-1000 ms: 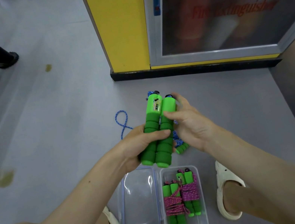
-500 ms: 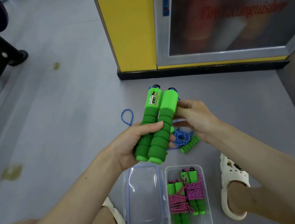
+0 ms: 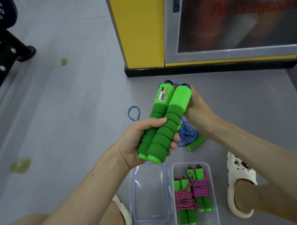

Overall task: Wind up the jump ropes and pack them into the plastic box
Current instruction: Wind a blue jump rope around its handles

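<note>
The right hand [image 3: 200,112] is raised behind the handles [image 3: 168,128] gripped by the left hand [image 3: 131,145], its hold unseen; winding may be snagged by heaped rope [image 3: 187,133].

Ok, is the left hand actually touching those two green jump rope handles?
Touching. The head view shows the left hand gripping both green handles, with the thumb lying across the top and the fingertips curled round from underneath.

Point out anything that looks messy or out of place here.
The blue rope lies in a loose, unwound tangle on the floor, with a stray green handle beside it. Yellowish stains mark the floor at left.
</note>
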